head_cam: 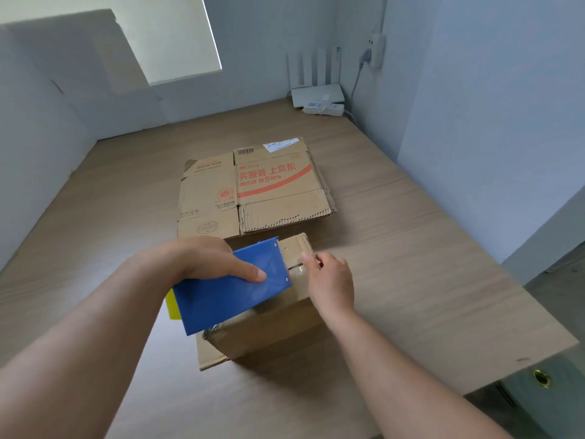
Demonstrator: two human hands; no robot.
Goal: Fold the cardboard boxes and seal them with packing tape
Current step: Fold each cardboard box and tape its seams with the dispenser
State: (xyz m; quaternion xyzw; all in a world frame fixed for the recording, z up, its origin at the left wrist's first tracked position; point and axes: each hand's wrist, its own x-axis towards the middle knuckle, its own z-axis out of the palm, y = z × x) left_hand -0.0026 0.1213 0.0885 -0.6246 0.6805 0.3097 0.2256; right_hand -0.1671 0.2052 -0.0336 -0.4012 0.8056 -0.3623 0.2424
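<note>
A small folded cardboard box [269, 327] stands on the wooden table [411, 264] in front of me. My left hand [202, 258] grips a blue tape dispenser [231, 289] that lies across the box top, its front edge at the flap seam. A yellow part shows at its rear left. Clear tape runs over the top near the dispenser's mouth. My right hand [329, 277] rests on the box's right top edge, fingertips pressing at the tape near the seam. Behind the box lies a flattened cardboard box [253, 191] with red print.
A white router [316, 90] with upright antennas and a power strip sit in the far right corner, a cable running up the wall. White walls close in the table on the left, back and right. The table's right edge drops off near a metal leg [541, 378].
</note>
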